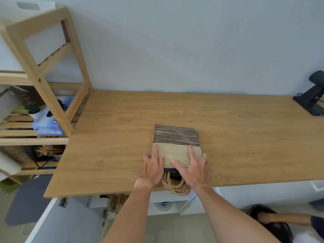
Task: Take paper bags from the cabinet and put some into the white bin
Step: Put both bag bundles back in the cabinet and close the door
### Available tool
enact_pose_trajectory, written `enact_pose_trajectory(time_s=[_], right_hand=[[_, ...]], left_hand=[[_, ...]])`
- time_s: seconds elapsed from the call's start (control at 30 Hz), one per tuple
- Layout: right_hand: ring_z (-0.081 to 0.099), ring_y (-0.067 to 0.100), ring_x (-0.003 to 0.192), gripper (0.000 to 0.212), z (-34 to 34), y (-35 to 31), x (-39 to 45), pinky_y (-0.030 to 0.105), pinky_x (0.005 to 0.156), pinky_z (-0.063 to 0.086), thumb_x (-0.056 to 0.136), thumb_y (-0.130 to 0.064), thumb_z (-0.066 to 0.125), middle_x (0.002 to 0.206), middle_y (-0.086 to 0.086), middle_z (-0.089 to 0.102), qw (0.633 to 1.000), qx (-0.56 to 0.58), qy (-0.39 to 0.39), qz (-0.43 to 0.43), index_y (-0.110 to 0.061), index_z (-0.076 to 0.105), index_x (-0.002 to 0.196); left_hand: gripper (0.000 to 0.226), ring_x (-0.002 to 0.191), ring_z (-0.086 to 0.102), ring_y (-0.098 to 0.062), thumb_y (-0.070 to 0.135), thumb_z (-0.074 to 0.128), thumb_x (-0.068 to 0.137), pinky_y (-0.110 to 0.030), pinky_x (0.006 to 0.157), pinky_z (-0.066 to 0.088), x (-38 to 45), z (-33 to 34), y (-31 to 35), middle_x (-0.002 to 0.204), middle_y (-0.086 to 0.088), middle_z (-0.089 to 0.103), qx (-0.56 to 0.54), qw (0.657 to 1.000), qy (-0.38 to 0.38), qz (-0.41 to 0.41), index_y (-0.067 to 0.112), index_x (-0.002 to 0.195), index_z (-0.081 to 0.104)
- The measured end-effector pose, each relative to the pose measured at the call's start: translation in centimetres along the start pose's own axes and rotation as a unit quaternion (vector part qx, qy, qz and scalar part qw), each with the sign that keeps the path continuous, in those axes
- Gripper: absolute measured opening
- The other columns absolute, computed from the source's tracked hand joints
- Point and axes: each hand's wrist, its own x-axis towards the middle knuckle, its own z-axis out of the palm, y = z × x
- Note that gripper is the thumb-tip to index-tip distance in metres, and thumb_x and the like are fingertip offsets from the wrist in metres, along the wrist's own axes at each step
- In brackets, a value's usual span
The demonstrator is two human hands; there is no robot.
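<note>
Flat stack of paper bags [176,146] on counter [108,155], near its front edge, rope handles [175,186] overhanging. Left hand [151,170] and right hand [191,170] rest on stack, fingers spread flat. Likely light, floppy, slidey; grab both side edges or handles.

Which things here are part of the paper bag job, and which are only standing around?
Part of the job:
stack of paper bags, flat on the wooden table
left hand and right hand, fingers straight on the stack
more bag handles below the table edge

Only standing around:
wooden shelf
blue box
small plant
black stand
</note>
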Motion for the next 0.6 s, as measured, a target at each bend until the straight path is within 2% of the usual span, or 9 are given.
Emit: enact_pose_trajectory(time_s=[0.13, 0.23, 0.33, 0.43, 0.53, 0.6], right_hand=[[0.046, 0.032, 0.103, 0.101, 0.1, 0.5, -3.6, 0.041, 0.088, 0.043, 0.068, -0.093, 0.042, 0.120, 0.008, 0.031, 0.999, 0.010, -0.002, -0.041, -0.041, 0.021, 0.152], [0.046, 0.034, 0.108, 0.101, 0.2, 1.4, -7.5, 0.043, 0.093, 0.043, 0.068, -0.092, 0.043, 0.120, 0.009, 0.031, 0.998, 0.021, -0.007, -0.062, -0.038, 0.024, 0.152], [0.046, 0.034, 0.110, 0.102, 0.9, 2.8, -11.4, 0.045, 0.095, 0.042, 0.068, -0.092, 0.041, 0.123, 0.010, 0.032, 0.996, 0.013, -0.012, -0.084, -0.038, 0.023, 0.152], [0.047, 0.034, 0.107, 0.102, 1.2, 4.2, -14.7, 0.045, 0.095, 0.043, 0.067, -0.093, 0.041, 0.123, 0.011, 0.033, 0.996, 0.004, -0.011, -0.090, -0.038, 0.024, 0.152], [0.049, 0.033, 0.103, 0.102, 1.7, 5.6, -17.6, 0.044, 0.092, 0.045, 0.068, -0.093, 0.040, 0.123, 0.011, 0.033, 0.995, -0.009, -0.006, -0.100, -0.037, 0.026, 0.152], [0.050, 0.033, 0.100, 0.102, 1.9, 6.1, -19.0, 0.044, 0.088, 0.047, 0.068, -0.092, 0.041, 0.121, 0.011, 0.035, 0.994, -0.013, 0.008, -0.110, -0.035, 0.028, 0.151]], left_hand=[[0.026, 0.080, 0.037, -0.027, 0.001, 0.024, 0.097, -0.041, 0.077, 0.043, -4.8, 0.6, -0.3, 0.156, -0.022, 0.002, 0.053, 0.998, 0.017, 0.000, 0.011, 0.113, 0.041], [0.028, 0.077, 0.038, -0.025, 0.000, 0.021, 0.094, -0.036, 0.070, 0.042, -9.5, 1.0, 0.1, 0.153, -0.022, 0.008, 0.088, 0.995, 0.041, -0.009, 0.013, 0.108, 0.041], [0.032, 0.082, 0.029, -0.026, -0.001, 0.024, 0.096, -0.031, 0.065, 0.035, -14.3, 1.8, 0.8, 0.157, -0.014, 0.001, 0.118, 0.992, 0.033, -0.015, 0.011, 0.119, 0.042], [0.029, 0.088, 0.029, -0.027, 0.003, 0.029, 0.099, -0.031, 0.063, 0.037, -18.0, 2.5, 1.2, 0.159, -0.007, -0.002, 0.130, 0.990, 0.032, -0.034, 0.013, 0.122, 0.042], [0.032, 0.093, 0.033, -0.028, 0.010, 0.027, 0.103, -0.035, 0.071, 0.043, -21.2, 3.9, 1.6, 0.160, -0.004, 0.011, 0.014, 0.998, 0.053, -0.031, 0.019, 0.127, 0.046], [0.040, 0.096, 0.036, -0.023, 0.025, 0.033, 0.105, -0.033, 0.079, 0.040, -22.9, 4.2, 1.8, 0.149, -0.016, 0.031, -0.029, 0.995, 0.092, -0.008, 0.033, 0.144, 0.036]])
